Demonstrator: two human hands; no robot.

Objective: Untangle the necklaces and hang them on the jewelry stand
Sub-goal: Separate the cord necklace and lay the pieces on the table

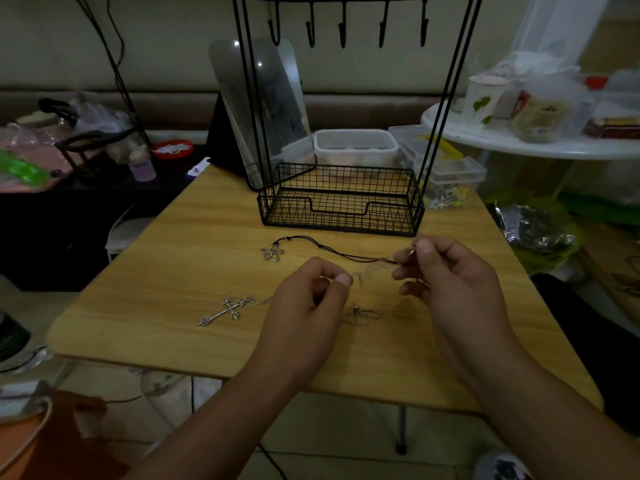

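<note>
Two hands work over a wooden table point(180, 306), the largest thing before you. At its far edge stands the black wire jewelry stand point(341, 209), a mesh tray below and a row of hooks point(343, 29) above, all bare, so by my judgement no necklace is hung yet. Behind it leans a mirror point(263, 109), with plastic boxes point(356, 145) to its right.

Your necklaces lie on the near half of the table, between you and the stand. The black cord point(339, 252) runs from the flower pendant point(272, 253) on the left toward your right hand point(450, 282). The cross pendant point(225, 310) lies nearer and further left, its thin silver chain point(369, 271) leading to your left hand point(304, 306); the stretch between your hands is blurred.

Your left hand has thumb and forefinger pressed together on that chain. Your right hand's fingertips are closed on the cord's end and a small metal piece, probably a clasp; I cannot tell exactly which strand each finger holds.

Expect these to handle light and limp. The chain looks fine, slippery and easy to kink, so pinch it close to the knot and tease loops apart rather than pulling. The cord looks softer and grips better. The pendants are the stiff, heavier parts; let them rest on the table.

No brand, label or writing can be read.
</note>
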